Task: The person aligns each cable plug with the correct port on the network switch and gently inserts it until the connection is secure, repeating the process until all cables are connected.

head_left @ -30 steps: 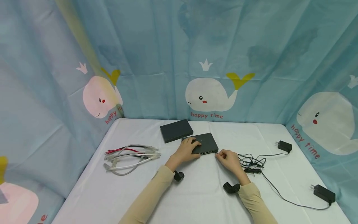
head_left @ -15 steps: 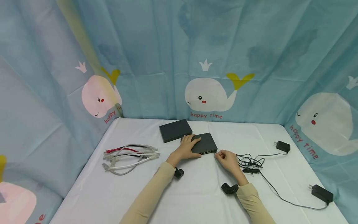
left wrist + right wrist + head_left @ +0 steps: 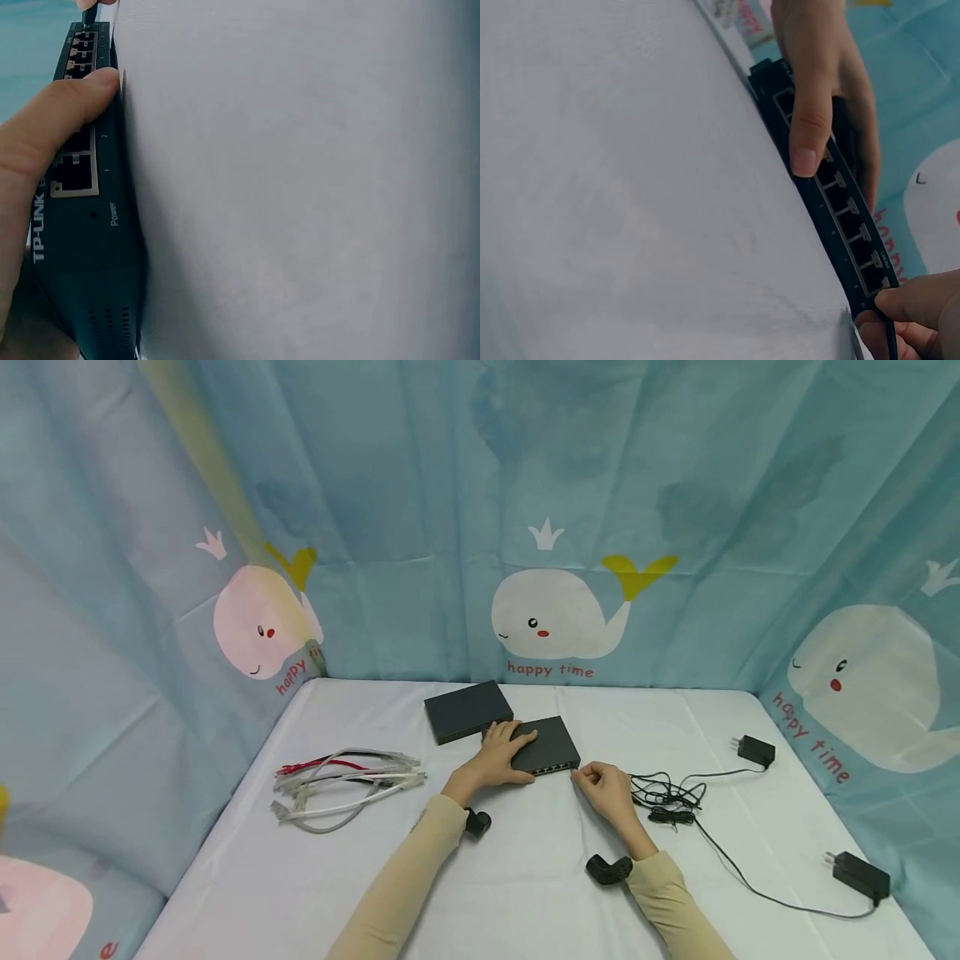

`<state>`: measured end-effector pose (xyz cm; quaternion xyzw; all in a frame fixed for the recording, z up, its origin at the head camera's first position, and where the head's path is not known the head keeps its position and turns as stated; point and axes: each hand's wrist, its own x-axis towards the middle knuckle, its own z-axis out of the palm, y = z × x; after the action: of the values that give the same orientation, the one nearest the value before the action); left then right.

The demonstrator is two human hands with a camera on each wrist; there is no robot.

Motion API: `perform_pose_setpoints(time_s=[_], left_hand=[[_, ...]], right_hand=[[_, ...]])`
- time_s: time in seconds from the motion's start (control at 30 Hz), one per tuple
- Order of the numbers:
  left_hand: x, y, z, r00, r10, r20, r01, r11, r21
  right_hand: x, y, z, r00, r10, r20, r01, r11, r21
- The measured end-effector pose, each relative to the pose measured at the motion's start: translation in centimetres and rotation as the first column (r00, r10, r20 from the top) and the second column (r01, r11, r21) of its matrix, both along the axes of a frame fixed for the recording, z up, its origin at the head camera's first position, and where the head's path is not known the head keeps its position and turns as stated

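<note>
Hands [image 3: 495, 760] at switch [image 3: 551, 743] | thumb [image 3: 71, 105] over ports [image 3: 76, 176] | box [image 3: 467, 712] behind | cables [image 3: 330, 812] left | adapters [image 3: 861, 877] right

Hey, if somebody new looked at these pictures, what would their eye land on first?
Probably the blue whale-print curtain behind the white table. Next, near the middle of the tabletop, the left hand grips a black TP-LINK box while the right hand pinches a black cable at one end of its ports. Loose cables lie to the left, two black power adapters to the right.
</note>
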<state>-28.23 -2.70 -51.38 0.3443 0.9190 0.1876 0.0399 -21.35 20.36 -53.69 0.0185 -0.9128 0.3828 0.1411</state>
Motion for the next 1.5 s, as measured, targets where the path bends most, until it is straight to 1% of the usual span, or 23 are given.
perform_pose_setpoints(time_s=[0.17, 0.4, 0.47, 0.6, 0.73, 0.93, 1.17, 1.33, 1.43, 1.5], left_hand=[[-0.1, -0.1, -0.1, 1.000, -0.019, 0.005, 0.019, 1.000, -0.003], [-0.2, 0.0, -0.2, 0.999, -0.033, -0.012, 0.032, 0.999, -0.041], [-0.2, 0.1, -0.1, 0.999, -0.036, -0.012, 0.035, 0.999, -0.039], [-0.3, 0.0, 0.0, 0.999, -0.035, -0.017, 0.034, 0.999, -0.035], [-0.3, -0.2, -0.1, 1.000, -0.019, -0.010, 0.019, 0.999, -0.036], [-0.2, -0.5, -0.1, 1.000, -0.014, 0.006, 0.014, 1.000, 0.002], [-0.3, -0.6, 0.0, 1.000, -0.015, -0.001, 0.015, 1.000, -0.027], [-0.3, -0.5, -0.1, 1.000, -0.024, 0.004, 0.024, 1.000, -0.014], [-0.3, -0.4, 0.0, 0.999, -0.038, 0.005, 0.038, 0.999, -0.017], [-0.3, -0.2, 0.1, 0.998, -0.056, 0.008, 0.056, 0.998, -0.020]], right_hand=[[0.1, -0.3, -0.1, 1.000, -0.029, -0.007, 0.029, 0.999, -0.015], [0.0, -0.5, -0.5, 0.996, -0.045, -0.077, 0.045, 0.999, -0.005], [0.0, -0.5, -0.4, 0.996, -0.048, -0.081, 0.048, 0.999, -0.004], [-0.2, -0.5, -0.3, 0.998, -0.041, -0.057, 0.041, 0.999, -0.004], [-0.4, -0.5, -0.3, 1.000, -0.025, -0.018, 0.025, 1.000, 0.001], [-0.7, -0.4, -0.4, 1.000, -0.009, -0.008, 0.010, 0.999, 0.039], [-0.9, -0.2, -0.2, 0.999, 0.044, 0.022, -0.045, 0.998, 0.040], [-1.0, 0.2, -0.2, 1.000, 0.031, 0.000, -0.031, 0.999, 0.035], [-1.1, 0.6, -0.1, 0.999, 0.014, -0.031, -0.013, 1.000, 0.011], [-1.1, 0.8, -0.1, 0.998, -0.001, -0.069, 0.000, 1.000, -0.009]])
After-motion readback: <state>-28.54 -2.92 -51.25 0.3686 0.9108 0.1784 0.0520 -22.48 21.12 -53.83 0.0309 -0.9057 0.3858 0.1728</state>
